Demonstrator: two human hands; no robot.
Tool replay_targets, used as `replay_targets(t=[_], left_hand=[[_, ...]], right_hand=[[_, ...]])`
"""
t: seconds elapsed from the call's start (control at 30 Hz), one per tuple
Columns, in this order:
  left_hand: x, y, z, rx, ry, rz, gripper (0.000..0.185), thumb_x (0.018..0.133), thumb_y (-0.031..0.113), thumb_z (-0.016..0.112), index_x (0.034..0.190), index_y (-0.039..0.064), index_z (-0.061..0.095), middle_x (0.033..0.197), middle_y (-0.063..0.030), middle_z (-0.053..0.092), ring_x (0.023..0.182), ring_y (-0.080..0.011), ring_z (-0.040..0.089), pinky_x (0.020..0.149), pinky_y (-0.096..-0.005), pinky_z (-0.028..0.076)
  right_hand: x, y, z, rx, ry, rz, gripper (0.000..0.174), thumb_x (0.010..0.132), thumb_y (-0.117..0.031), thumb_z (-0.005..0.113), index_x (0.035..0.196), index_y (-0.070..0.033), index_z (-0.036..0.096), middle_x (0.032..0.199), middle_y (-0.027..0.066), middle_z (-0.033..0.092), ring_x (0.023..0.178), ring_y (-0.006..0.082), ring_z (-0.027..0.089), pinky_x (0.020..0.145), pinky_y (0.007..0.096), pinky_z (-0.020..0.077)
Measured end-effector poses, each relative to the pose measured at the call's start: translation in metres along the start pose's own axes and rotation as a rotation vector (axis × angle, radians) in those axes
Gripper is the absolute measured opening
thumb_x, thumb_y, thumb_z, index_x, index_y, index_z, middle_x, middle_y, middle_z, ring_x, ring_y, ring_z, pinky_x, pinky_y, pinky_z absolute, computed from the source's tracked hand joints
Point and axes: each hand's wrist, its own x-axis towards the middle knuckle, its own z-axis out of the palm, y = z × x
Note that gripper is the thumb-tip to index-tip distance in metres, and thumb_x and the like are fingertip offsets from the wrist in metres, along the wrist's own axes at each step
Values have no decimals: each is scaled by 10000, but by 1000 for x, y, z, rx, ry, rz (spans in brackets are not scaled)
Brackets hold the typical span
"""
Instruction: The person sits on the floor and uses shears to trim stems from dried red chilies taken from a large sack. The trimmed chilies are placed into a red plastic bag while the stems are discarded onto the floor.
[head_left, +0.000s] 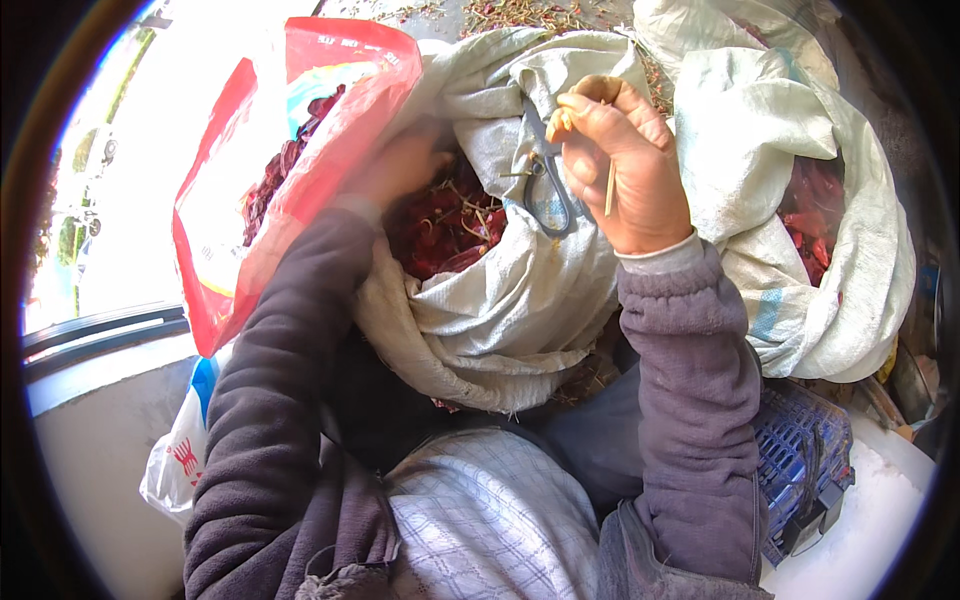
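My right hand (622, 169) is raised over the woven plastic sack (517, 307), its fingers closed on thin dry stems (610, 191). My left hand (401, 169) is blurred by motion at the left side of the sack's mouth; whether it holds anything cannot be made out. Inside the sack lie dark red dried chili peppers (442, 229) with pale stems among them. A pair of dark-handled scissors (531, 201) rests on the folded rim, just left of my right hand.
On the left stands a red and white plastic bag (300, 240) with dried chilies inside. Another woven sack (757, 127) of red chilies is at the right. Below it sits a blue plastic crate (799, 457). Stem scraps (517, 15) litter the far surface. A window frame (105, 330) borders the left.
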Motion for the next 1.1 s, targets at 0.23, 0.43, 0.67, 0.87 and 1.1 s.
replay_targets(t=[0.23,0.43,0.67,0.87,1.1], left_hand=[[52,-60,19,36,-24,-272,545,896,298,739,1324,-18,618,1299,-276,641,1194,-404,632,1010,-447,503],[71,-65,29,-18,-185,-335,585,875,305,754,1343,-17,611,1332,-279,624,1204,-393,629,1017,-442,496],[10,-41,-11,-473,-452,-410,633,851,313,771,1364,-17,602,1370,-282,605,1216,-381,626,1026,-437,488],[-57,20,-28,-162,-445,-91,592,874,319,739,1379,41,603,1150,-248,679,1084,-389,655,956,-441,510],[-61,56,-84,-506,-287,121,655,887,95,723,1510,115,522,1201,-129,648,1082,-261,623,997,-383,496]], right_hand=[[-18,-16,-10,-18,39,55,107,988,-151,635,1004,-45,632,826,56,664,533,45,511,452,199,377],[-18,-17,-8,45,76,71,148,1000,-184,634,1025,-39,649,819,43,656,538,51,514,452,208,380],[-10,-16,-5,17,29,11,205,1036,-209,605,1015,-14,662,822,37,631,596,59,523,489,213,414],[-2,-1,6,-97,0,42,245,1064,-283,603,1039,-48,666,854,31,633,626,75,543,514,221,397],[1,10,4,-374,51,88,168,1055,-165,561,1102,-12,610,1000,98,689,667,69,573,576,218,464]])
